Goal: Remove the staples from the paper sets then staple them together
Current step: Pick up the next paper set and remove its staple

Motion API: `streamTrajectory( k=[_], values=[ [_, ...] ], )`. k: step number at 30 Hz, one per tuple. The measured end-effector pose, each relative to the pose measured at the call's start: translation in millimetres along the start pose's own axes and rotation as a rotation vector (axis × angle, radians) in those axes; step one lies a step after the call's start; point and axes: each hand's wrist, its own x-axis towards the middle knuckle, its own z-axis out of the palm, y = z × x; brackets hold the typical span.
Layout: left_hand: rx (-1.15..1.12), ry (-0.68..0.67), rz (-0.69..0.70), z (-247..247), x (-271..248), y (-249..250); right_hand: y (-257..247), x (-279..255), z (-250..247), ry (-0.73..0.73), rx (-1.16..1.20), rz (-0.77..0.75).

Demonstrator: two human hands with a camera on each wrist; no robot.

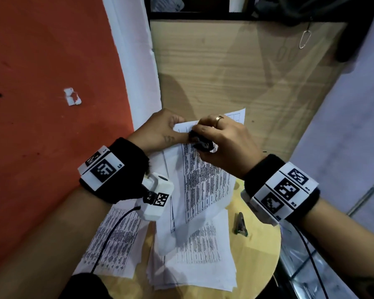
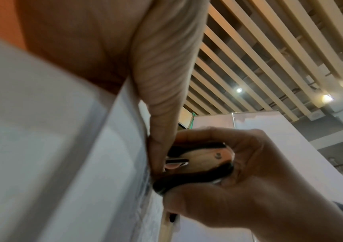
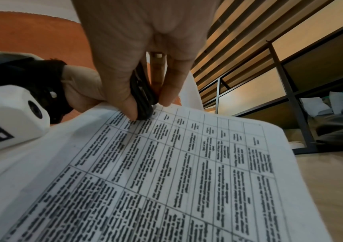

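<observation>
My left hand [image 1: 163, 131] pinches the top left corner of a printed paper set [image 1: 203, 180] and holds it lifted off the table. My right hand [image 1: 222, 139] grips a black claw staple remover [image 1: 201, 143] and presses it against that same corner, right beside the left thumb. The left wrist view shows the staple remover [image 2: 197, 165] with its metal jaws at the paper's edge [image 2: 137, 147]. From the right wrist, thumb and fingers squeeze the remover [image 3: 142, 96] onto the top of the sheet [image 3: 187, 163]. The staple itself is hidden.
More printed paper sets [image 1: 199, 266] lie on the round wooden table [image 1: 261, 251], another [image 1: 112, 240] at its left. A small dark stapler [image 1: 240, 224] lies right of the papers. An orange wall [image 1: 52, 83] stands to the left, a wooden panel [image 1: 235, 72] ahead.
</observation>
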Motion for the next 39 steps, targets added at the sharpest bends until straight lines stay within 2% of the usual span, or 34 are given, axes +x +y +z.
streamTrajectory(
  k=[6, 17, 25, 28, 33, 39],
  values=[
    [-0.117, -0.029, -0.020, -0.1, -1.9, 0.9, 5.3, 1.0, 5.2, -0.029, 0.020, -0.023],
    [-0.169, -0.057, -0.025, 0.5, -0.3, -4.5, 9.0, -2.9, 15.5, 0.065, 0.019, -0.034],
    [-0.195, -0.017, 0.025, 0.5, 3.6, -5.3, 13.6, -8.4, 17.4, 0.170, 0.397, 0.193],
    [-0.082, 0.023, 0.034, 4.5, 5.4, -9.1, 12.4, -8.6, 20.3, 0.159, 0.345, 0.207],
    [0.374, 0.203, 0.039, 17.0, 7.8, -10.9, 12.7, -9.5, 27.6, 0.147, 0.122, 0.159],
    [0.635, 0.334, -0.007, 22.0, 8.2, -12.0, 17.1, -20.8, 31.5, 0.157, 0.025, 0.211]
  ],
)
